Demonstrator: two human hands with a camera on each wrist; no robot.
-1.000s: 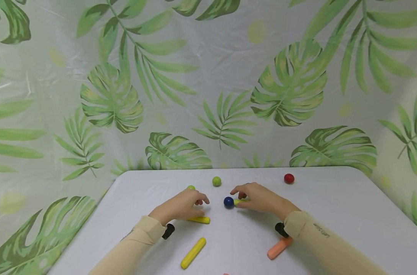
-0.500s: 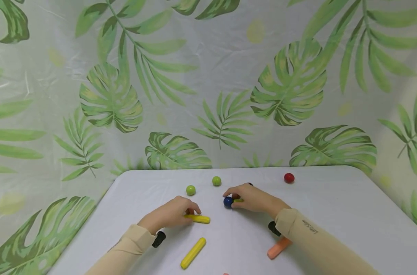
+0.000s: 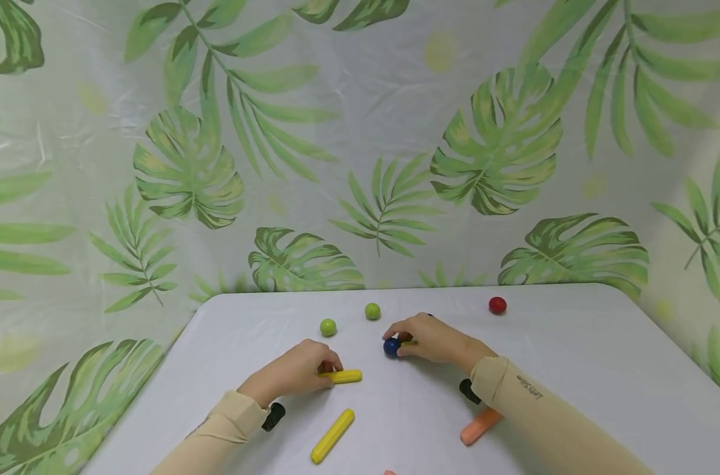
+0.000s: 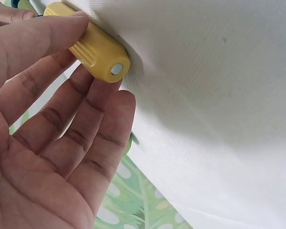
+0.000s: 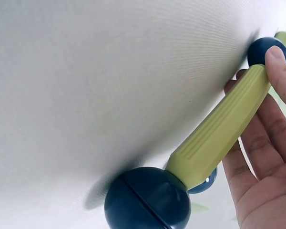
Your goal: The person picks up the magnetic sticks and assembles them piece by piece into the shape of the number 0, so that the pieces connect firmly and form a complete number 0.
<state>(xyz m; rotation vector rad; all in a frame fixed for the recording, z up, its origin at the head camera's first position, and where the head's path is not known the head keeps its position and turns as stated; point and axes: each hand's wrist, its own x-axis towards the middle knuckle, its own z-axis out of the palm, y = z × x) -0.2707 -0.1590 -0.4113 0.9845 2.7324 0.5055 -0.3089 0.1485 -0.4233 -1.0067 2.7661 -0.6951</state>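
Observation:
My left hand (image 3: 297, 371) pinches a yellow magnetic rod (image 3: 348, 376) between thumb and fingers, close over the white table. A pale metal disc shows in the rod's near end in the left wrist view. On the right, my right hand (image 3: 437, 341) grips a dark blue ball (image 3: 391, 348) where it meets a yellow-green rod (image 5: 221, 126), thumb on one side and fingers on the other. A second blue ball (image 5: 148, 200) sits at the rod's other end. Another blue ball (image 5: 206, 184) shows partly behind the rod.
Two green balls (image 3: 328, 327) lie toward the back, and a red ball (image 3: 498, 305) at back right. In front are a second yellow rod (image 3: 333, 436) and an orange rod (image 3: 480, 426), partly under the right sleeve. A leaf-patterned sheet (image 3: 390, 145) hangs behind the table.
My left hand has moved left and down, and its fingers have closed on the yellow rod. My right hand has shifted slightly left, and its fingers have closed on the blue ball.

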